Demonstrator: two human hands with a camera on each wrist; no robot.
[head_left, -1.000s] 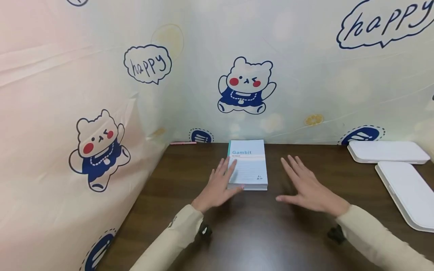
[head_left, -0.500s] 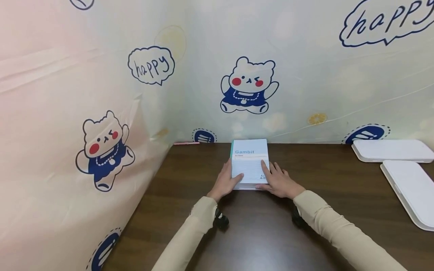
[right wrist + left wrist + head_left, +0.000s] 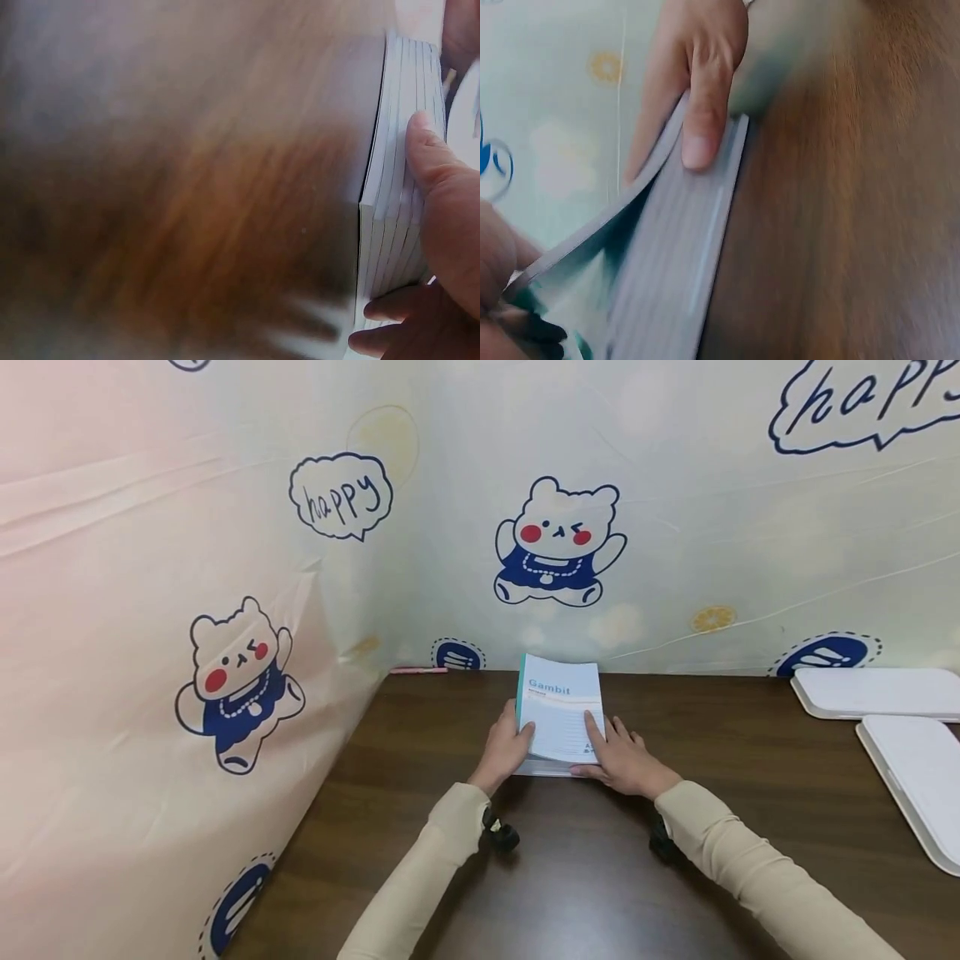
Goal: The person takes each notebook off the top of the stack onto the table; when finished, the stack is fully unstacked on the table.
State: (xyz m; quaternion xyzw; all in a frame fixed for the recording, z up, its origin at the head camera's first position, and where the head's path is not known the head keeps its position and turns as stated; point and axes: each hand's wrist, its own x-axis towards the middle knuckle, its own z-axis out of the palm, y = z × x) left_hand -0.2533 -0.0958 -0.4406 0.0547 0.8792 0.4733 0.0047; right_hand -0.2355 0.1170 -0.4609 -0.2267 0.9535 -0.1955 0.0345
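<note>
A stack of notebooks (image 3: 543,768) lies on the dark wooden table. The top notebook (image 3: 558,714), white with "Gambit" on its cover, is raised along its left side and bends upward. My left hand (image 3: 506,747) pinches that left edge, thumb on the cover; the left wrist view shows a gap beneath the lifted notebook (image 3: 592,225). My right hand (image 3: 624,762) holds the stack's near right corner, with the index finger on the cover. In the right wrist view, its thumb (image 3: 429,154) lies against the stack's near side, and other fingers rest on the adjacent side.
Two white flat cases (image 3: 873,693) lie at the table's right, one partly in front of the other. A slim pink pen (image 3: 417,670) is at the back left edge. A printed cloth (image 3: 420,560) with bears hangs behind and along the left.
Both hands have come in from the sides to the notebooks. In the last half second, the left hand has lifted the left side of the top notebook off the stack.
</note>
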